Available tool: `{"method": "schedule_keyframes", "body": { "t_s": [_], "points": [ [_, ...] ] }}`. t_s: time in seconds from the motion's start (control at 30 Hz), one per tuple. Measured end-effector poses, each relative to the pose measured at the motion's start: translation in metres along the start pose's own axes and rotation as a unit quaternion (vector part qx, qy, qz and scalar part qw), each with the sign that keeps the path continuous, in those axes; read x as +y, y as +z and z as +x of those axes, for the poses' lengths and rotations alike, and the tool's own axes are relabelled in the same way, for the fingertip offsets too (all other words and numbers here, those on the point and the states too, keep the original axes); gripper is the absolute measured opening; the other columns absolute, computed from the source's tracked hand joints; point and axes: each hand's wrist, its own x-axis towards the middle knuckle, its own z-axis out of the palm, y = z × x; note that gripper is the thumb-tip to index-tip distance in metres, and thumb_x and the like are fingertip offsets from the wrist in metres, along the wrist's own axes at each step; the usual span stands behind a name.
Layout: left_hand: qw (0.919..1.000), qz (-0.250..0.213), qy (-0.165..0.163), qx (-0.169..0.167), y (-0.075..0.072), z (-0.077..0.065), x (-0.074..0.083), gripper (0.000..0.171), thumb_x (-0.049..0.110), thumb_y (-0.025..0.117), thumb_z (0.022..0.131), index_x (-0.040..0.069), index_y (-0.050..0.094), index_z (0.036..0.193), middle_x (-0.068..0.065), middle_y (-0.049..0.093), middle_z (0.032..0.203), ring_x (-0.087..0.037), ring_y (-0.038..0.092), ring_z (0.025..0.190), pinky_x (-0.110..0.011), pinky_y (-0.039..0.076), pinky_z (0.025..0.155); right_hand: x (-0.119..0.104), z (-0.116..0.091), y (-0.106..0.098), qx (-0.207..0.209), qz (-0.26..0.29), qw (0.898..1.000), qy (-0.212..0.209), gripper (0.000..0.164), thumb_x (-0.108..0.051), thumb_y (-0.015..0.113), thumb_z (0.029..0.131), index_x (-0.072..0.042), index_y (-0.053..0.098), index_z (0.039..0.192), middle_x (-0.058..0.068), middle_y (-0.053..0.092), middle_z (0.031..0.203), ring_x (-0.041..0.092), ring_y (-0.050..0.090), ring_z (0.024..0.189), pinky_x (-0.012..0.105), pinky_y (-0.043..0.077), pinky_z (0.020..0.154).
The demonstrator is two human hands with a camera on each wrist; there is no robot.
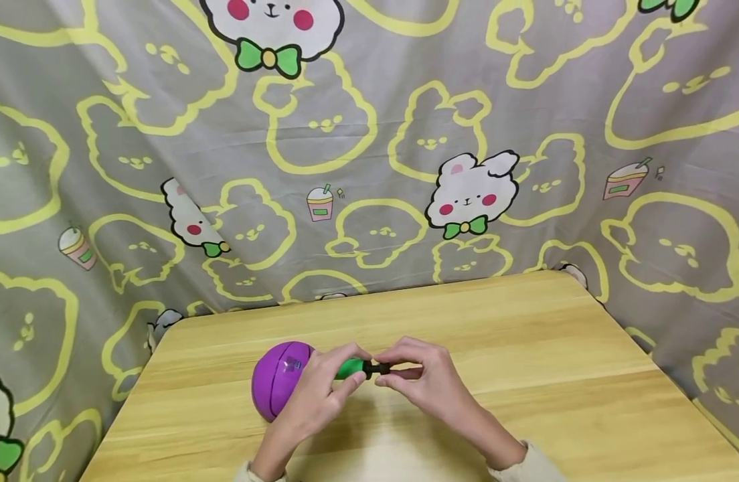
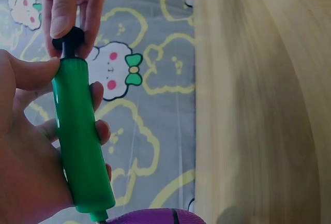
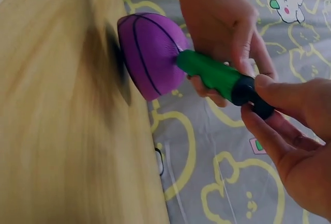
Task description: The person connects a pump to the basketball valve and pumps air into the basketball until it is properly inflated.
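Observation:
A green hand pump lies in my left hand, whose fingers curl round its barrel. The pump's narrow end meets a purple ball with dark seam lines. In the right wrist view the ball looks partly caved in, with a dome on the pump's side. My right hand pinches the black pump handle between thumb and fingers. Only a short length of black shaft shows between handle and barrel. The ball sits at the left, beside my left hand.
Beneath the hands is a wood-grain table. A grey curtain with yellow outlines and white cartoon rabbits hangs along the table's back and sides.

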Motion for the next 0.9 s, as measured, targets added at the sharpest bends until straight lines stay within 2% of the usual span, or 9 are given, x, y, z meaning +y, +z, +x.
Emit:
{"method": "schedule_keyframes", "body": {
  "t_s": [0.2,0.4,0.6,0.73,0.9],
  "points": [
    [1.0,0.005,-0.002,-0.002,0.005,-0.001,-0.002,0.016,0.027,0.066,0.099,0.03,0.066,0.114,0.019,0.067,0.108,0.0,0.061,0.094,-0.041,0.038,0.085,-0.003,-0.008,-0.018,-0.005,-0.007,1.0,0.008,0.024,0.0,0.084,0.082,-0.01,0.078,0.103,0.006,0.071,0.098,0.023,0.074,0.094,0.032,0.059,0.075],
    [0.9997,0.024,-0.003,0.006,0.002,-0.005,-0.003,0.018,0.026,0.066,0.098,0.029,0.066,0.116,0.018,0.068,0.108,0.0,0.061,0.094,-0.039,0.038,0.085,-0.012,-0.016,-0.041,-0.009,-0.009,1.0,-0.005,0.024,0.001,0.084,0.082,-0.009,0.077,0.103,0.005,0.071,0.101,0.023,0.072,0.094,0.034,0.06,0.073],
    [0.9992,0.029,-0.006,0.028,-0.001,-0.006,-0.004,0.019,0.026,0.067,0.098,0.03,0.067,0.116,0.018,0.069,0.11,-0.001,0.062,0.095,-0.04,0.039,0.086,-0.021,-0.02,-0.065,-0.019,-0.009,1.0,-0.013,0.023,0.003,0.083,0.082,-0.005,0.075,0.103,0.01,0.07,0.101,0.022,0.071,0.093,0.037,0.06,0.073],
    [0.9987,0.029,0.006,0.04,0.002,-0.006,-0.005,0.017,0.028,0.064,0.1,0.029,0.067,0.117,0.016,0.069,0.111,-0.003,0.063,0.099,-0.04,0.04,0.085,-0.022,-0.019,-0.072,-0.028,-0.012,1.0,-0.006,0.022,0.0,0.083,0.084,-0.005,0.076,0.104,0.011,0.07,0.101,0.021,0.071,0.093,0.037,0.06,0.073],
    [0.9976,0.035,0.019,0.056,0.01,-0.006,-0.004,0.016,0.028,0.063,0.101,0.026,0.067,0.117,0.014,0.07,0.112,-0.005,0.064,0.102,-0.04,0.04,0.084,-0.019,-0.021,-0.073,-0.014,-0.024,1.0,-0.012,0.025,0.0,0.084,0.082,-0.009,0.077,0.105,0.011,0.071,0.1,0.02,0.074,0.093,0.037,0.06,0.071]
  ]
}}
